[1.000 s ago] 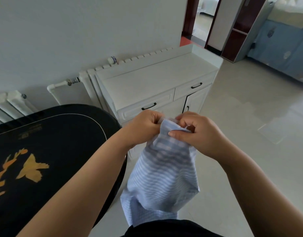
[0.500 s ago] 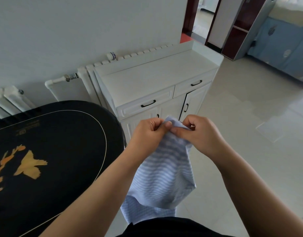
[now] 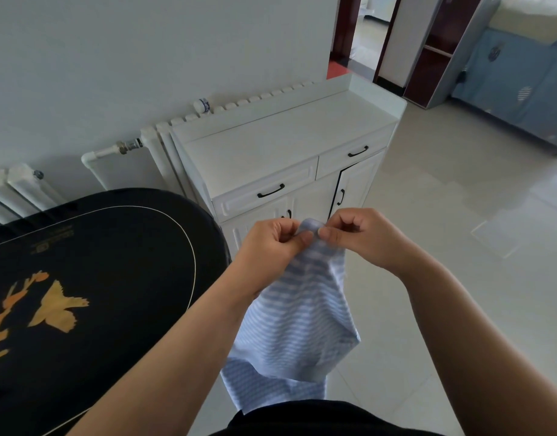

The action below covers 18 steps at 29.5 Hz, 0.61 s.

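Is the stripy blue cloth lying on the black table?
No, the cloth hangs in the air beside the black table, pinched at its top by the left hand and right hand.

Pale tiled floor (image 3: 459, 215) under white cabinet (image 3: 271, 152) and black table (image 3: 113, 278)

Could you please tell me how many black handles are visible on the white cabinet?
4: the left drawer handle, the right drawer handle, the right door handle, and the left door handle, partly hidden above the left hand. The striped cloth may hide more.
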Available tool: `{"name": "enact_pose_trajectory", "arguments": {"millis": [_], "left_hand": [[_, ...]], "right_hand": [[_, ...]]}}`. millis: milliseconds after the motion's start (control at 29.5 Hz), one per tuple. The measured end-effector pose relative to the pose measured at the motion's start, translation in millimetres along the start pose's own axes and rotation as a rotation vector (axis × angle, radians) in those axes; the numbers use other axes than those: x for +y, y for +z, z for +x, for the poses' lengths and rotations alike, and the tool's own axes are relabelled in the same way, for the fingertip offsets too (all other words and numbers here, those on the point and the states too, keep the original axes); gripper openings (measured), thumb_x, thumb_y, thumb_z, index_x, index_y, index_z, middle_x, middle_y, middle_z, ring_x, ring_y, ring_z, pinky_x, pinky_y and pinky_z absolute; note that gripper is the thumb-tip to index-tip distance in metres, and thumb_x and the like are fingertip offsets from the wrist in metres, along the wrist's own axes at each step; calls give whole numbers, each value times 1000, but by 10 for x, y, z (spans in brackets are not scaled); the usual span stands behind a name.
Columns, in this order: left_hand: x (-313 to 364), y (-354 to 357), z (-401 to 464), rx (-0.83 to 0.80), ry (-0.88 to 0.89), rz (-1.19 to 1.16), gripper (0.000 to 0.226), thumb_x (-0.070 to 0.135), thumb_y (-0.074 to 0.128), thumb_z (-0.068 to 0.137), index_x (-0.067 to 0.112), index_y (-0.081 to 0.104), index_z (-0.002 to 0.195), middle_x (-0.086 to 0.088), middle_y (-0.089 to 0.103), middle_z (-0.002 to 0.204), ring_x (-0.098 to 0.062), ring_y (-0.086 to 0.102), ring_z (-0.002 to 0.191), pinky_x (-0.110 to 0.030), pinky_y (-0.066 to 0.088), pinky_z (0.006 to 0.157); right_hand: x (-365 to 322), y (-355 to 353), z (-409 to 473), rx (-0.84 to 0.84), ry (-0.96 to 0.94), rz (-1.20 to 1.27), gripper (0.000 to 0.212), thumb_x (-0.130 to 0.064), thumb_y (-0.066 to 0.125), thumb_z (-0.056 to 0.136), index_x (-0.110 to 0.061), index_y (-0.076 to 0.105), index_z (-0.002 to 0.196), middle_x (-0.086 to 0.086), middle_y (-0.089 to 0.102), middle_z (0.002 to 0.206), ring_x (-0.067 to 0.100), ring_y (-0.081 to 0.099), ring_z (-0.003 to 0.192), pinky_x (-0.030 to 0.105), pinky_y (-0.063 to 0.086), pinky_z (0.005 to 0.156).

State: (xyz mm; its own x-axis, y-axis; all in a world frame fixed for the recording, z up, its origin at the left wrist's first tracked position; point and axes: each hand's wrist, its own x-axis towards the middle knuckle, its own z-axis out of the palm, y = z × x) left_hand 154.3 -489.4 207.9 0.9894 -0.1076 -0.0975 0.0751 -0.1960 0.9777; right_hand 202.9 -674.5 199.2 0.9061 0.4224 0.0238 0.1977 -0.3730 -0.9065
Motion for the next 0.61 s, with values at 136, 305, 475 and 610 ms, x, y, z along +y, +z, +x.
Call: {"name": "enact_pose_trajectory", "arguments": {"millis": [136, 305, 475, 610], "left_hand": [[-36, 0, -6, 2, -31, -37, 16, 23, 63, 92, 11, 74, 90, -13, 74, 84, -29, 72, 80, -44, 59, 78], [-81, 63, -1, 88, 31, 70, 39, 31, 54, 97, -1, 60, 74, -15, 51, 57, -15, 45, 55, -32, 41, 53], [56, 86, 144, 172, 137, 140, 36, 22, 48, 99, 9, 47, 66, 5, 36, 53, -4, 30, 47, -17, 27, 44], [442, 7, 373, 103, 248, 176, 39, 21, 47, 99, 17, 40, 61, 4, 33, 53, -6, 27, 45, -19, 25, 42]], "right_hand": [[41, 17, -28, 47, -12, 16, 22, -32, 72, 80, -20, 63, 64, -6, 55, 60, 4, 45, 55, 14, 37, 53], [44, 120, -72, 133, -36, 56, 26, -28, 70, 83, -27, 59, 59, -13, 52, 54, 0, 42, 50, 13, 35, 51], [-80, 95, -52, 90, -75, 33, 28, -29, 71, 81, -24, 53, 61, -8, 46, 58, 4, 37, 53, 17, 31, 51], [-218, -196, 34, 10, -84, 152, 38, -48, 69, 76, -12, 59, 68, -3, 51, 66, 8, 46, 65, 22, 36, 64]]}}
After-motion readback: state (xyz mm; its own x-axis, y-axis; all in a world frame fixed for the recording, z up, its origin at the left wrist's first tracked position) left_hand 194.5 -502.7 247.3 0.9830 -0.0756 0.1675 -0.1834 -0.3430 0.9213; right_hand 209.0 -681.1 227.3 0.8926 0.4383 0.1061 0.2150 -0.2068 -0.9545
